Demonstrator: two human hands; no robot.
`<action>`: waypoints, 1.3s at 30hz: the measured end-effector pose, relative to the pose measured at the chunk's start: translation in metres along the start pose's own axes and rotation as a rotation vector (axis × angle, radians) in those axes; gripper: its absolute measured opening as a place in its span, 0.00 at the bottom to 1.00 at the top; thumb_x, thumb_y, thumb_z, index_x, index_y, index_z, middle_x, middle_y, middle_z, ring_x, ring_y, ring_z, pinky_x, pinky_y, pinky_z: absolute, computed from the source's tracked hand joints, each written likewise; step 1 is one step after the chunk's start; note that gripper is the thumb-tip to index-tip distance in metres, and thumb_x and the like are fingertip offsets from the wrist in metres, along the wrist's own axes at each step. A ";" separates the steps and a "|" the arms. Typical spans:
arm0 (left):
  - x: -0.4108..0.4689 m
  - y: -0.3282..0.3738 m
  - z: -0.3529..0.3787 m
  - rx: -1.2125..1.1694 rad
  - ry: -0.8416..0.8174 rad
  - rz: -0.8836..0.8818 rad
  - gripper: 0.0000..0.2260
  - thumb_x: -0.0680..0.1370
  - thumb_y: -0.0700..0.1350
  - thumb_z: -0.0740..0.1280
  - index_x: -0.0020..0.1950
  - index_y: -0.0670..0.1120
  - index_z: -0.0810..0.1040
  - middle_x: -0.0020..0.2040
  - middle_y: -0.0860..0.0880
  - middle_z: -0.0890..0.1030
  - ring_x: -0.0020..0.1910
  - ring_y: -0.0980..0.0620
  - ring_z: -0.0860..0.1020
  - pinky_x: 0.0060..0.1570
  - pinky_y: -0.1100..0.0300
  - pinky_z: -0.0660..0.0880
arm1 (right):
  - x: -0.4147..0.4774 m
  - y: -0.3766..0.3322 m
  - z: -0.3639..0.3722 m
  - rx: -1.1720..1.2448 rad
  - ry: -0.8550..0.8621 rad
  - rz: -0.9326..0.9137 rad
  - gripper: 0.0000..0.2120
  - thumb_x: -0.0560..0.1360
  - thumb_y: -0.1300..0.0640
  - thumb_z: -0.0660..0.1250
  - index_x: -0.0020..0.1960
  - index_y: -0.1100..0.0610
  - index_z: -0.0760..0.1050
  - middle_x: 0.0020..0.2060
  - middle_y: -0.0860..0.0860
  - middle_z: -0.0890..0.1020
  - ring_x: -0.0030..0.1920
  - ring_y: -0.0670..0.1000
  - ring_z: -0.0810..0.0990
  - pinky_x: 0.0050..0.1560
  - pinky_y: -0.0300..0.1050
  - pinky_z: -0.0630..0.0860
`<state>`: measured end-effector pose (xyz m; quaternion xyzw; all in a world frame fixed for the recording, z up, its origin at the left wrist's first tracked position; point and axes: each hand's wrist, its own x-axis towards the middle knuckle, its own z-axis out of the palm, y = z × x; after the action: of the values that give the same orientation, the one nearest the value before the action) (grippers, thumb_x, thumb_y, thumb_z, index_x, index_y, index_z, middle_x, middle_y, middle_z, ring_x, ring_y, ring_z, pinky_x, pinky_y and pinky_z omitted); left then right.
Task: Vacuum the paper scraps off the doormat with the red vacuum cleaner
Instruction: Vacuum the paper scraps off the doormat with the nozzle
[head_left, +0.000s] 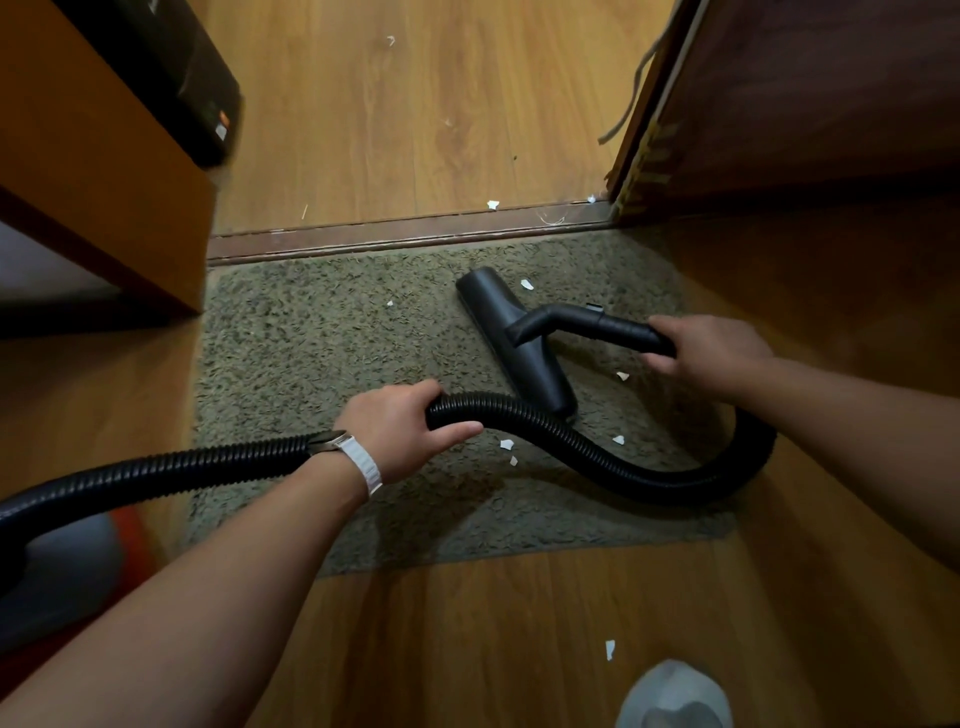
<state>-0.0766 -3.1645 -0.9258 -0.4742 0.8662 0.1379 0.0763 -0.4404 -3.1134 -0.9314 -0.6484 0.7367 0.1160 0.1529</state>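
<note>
Wood-laminate floor (363, 130), doorway threshold strip (405, 234) running across the far edge of a grey-green doormat (311, 353). I see the black floor nozzle (519, 348) flat on the mat, right of centre, its long axis running from the far edge toward the near edge, skewed slightly rightward at the near end. Its neck points right into the rigid tube.

Right hand (711, 353) clenched around that tube (618, 330), near the mat's right edge. Left hand (400, 431) wrapped around the ribbed black hose (571, 441) mid-mat; white watch strap (363, 462) on that wrist. Hose loops from the tube out past the right edge, back across the mat, then off the left edge to the red vacuum cleaner (130, 530), only partly in view at lower left, blurred.

White paper scraps (506, 444) on the mat: two just beside the hose near centre, others by the nozzle's far end and right side, one small one left of centre. More sit beyond the threshold and on the floor off the near edge.

Dark box (182, 78) at top left carries a label; unreadable. No brand text legible anywhere.
</note>
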 end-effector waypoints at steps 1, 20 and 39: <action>0.000 0.001 0.000 0.005 0.000 0.003 0.26 0.69 0.77 0.52 0.48 0.57 0.72 0.33 0.58 0.73 0.33 0.55 0.73 0.28 0.61 0.64 | -0.003 0.008 0.000 0.008 0.004 0.028 0.12 0.79 0.42 0.64 0.58 0.47 0.72 0.38 0.47 0.76 0.37 0.49 0.75 0.33 0.45 0.73; -0.008 0.005 -0.002 0.020 -0.023 0.066 0.27 0.70 0.76 0.55 0.47 0.53 0.73 0.35 0.56 0.75 0.36 0.52 0.77 0.32 0.59 0.67 | -0.017 -0.026 0.015 -0.099 -0.032 -0.179 0.15 0.79 0.42 0.62 0.62 0.47 0.69 0.43 0.47 0.78 0.41 0.51 0.78 0.34 0.44 0.74; -0.012 0.010 -0.008 -0.033 0.017 0.039 0.30 0.67 0.77 0.51 0.48 0.54 0.75 0.33 0.56 0.75 0.33 0.55 0.76 0.32 0.60 0.74 | -0.032 0.033 0.002 0.046 -0.033 0.241 0.13 0.81 0.43 0.61 0.61 0.49 0.71 0.39 0.50 0.77 0.37 0.51 0.77 0.30 0.43 0.70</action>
<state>-0.0789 -3.1522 -0.9129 -0.4597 0.8734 0.1498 0.0585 -0.4694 -3.0783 -0.9221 -0.5494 0.8093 0.1272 0.1646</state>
